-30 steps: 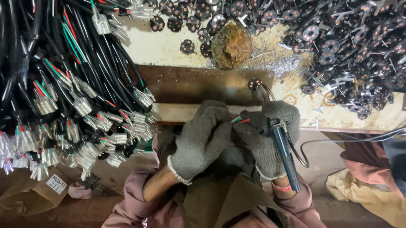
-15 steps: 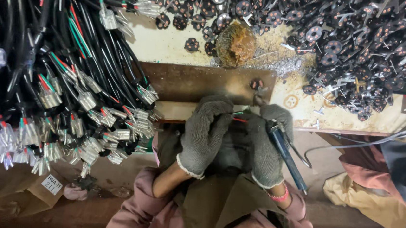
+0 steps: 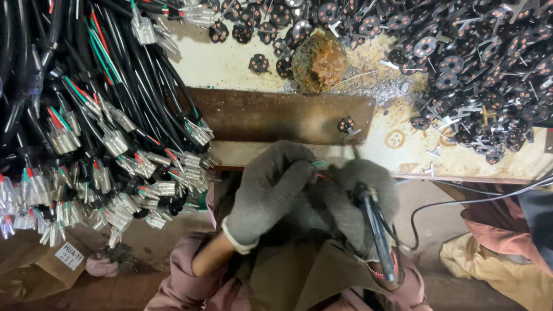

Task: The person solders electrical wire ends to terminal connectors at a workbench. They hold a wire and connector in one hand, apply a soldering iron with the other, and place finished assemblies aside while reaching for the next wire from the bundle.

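Grey knit gloves cover both hands, closed together just below the brown metal plate [image 3: 279, 116] on the desk [image 3: 230, 73].
Left hand [image 3: 267, 194] pinches thin green and red wires [image 3: 319, 167]; right hand [image 3: 361, 202] is wrapped round a dark-handled soldering iron [image 3: 375, 232], tip hidden at the wires. Left of the plate lies a heap of black cables with clear connectors [image 3: 81, 127]. A slip of the hot tip could likely scorch a glove or insulation.

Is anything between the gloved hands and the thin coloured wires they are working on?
Nothing visible. The left hand pinches the coloured wires directly, and the right hand, gripping the dark-handled tool, is closed against them at the bench edge.
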The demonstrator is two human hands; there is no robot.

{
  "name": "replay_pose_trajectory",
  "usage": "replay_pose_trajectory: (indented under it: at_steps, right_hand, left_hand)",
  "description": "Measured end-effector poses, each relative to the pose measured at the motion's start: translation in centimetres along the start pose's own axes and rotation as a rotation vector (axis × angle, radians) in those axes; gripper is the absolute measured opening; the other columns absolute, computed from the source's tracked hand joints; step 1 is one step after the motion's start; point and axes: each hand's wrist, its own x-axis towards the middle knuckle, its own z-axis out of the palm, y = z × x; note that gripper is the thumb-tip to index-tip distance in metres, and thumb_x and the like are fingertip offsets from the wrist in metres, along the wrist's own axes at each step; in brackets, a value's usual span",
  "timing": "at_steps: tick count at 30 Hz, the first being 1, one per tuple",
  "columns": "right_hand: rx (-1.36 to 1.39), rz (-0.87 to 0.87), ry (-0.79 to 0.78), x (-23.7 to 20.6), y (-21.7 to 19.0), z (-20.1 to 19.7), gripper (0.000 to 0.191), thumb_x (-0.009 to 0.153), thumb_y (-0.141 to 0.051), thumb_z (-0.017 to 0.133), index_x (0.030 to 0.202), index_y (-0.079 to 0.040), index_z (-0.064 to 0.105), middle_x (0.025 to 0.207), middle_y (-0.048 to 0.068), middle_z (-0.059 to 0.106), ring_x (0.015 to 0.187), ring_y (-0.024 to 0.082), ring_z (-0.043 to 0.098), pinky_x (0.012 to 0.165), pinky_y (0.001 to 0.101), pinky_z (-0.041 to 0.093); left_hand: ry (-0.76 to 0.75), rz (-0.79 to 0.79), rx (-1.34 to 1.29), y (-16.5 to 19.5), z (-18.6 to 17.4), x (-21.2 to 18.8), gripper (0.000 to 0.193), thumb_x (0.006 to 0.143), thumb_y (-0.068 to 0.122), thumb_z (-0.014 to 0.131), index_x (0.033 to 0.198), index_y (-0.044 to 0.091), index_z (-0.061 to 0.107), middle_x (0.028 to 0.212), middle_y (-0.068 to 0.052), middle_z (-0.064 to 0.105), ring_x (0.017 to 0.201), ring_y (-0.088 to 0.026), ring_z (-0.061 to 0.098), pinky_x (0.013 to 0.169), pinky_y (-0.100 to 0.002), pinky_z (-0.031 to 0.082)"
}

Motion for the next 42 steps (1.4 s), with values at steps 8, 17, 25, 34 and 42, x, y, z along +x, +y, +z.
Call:
replay_pose_trajectory:
  at_steps: [8,17,25,34,42]
  right_hand:
    - [0.773,0.057,0.108,-0.5,1.1,-1.1,0.055,0.086,-0.004,0.082,0.126,-0.005,0.044,0.110,0.009,0.069,0.095,0.017,0.069,0.083,0.0320,0.057]
    - [1.267,0.112,0.331,-2.2,2.2,3.1,0.051,0.092,0.004,0.076,0.130,-0.012,0.045,0.104,0.002,0.066,0.092,0.011,0.063,0.083,0.0267,0.054]
    - [0.364,0.000,0.246,2.4,3.3,1.2,0.024,0.094,-0.001,0.083,0.112,-0.001,0.066,0.095,0.011,0.072,0.082,0.019,0.066,0.079,0.0327,0.054]
    - [0.472,-0.105,0.291,4.5,1.0,-0.4,0.036,0.094,-0.005,0.085,0.121,-0.004,0.062,0.097,0.013,0.066,0.077,0.025,0.062,0.071,0.0320,0.050]
    - [0.415,-0.100,0.068,4.5,1.2,-1.8,0.029,0.078,-0.003,0.083,0.101,0.002,0.067,0.087,0.015,0.068,0.072,0.027,0.063,0.066,0.0353,0.049]
  left_hand:
    - [-0.110,0.257,0.455,0.0,0.4,0.3,0.015,0.099,0.011,0.068,0.111,0.004,0.070,0.108,-0.013,0.074,0.098,-0.028,0.074,0.085,-0.037,0.057]
    - [0.022,-0.071,-0.084,-1.3,2.5,0.5,0.010,0.095,0.006,0.072,0.104,0.000,0.073,0.091,-0.011,0.072,0.080,-0.008,0.063,0.072,-0.025,0.053]
    - [0.337,0.516,0.673,3.1,-0.2,3.7,0.013,0.092,0.006,0.078,0.098,0.005,0.066,0.087,-0.009,0.071,0.070,-0.022,0.070,0.065,-0.033,0.056]
    - [0.306,0.416,0.735,8.2,0.8,4.6,0.013,0.094,0.012,0.077,0.097,0.006,0.065,0.086,-0.010,0.070,0.069,-0.023,0.071,0.066,-0.034,0.055]
    - [0.081,0.252,0.657,2.2,-1.0,4.7,0.014,0.092,0.015,0.076,0.094,0.007,0.065,0.081,-0.010,0.069,0.070,-0.027,0.071,0.065,-0.035,0.055]
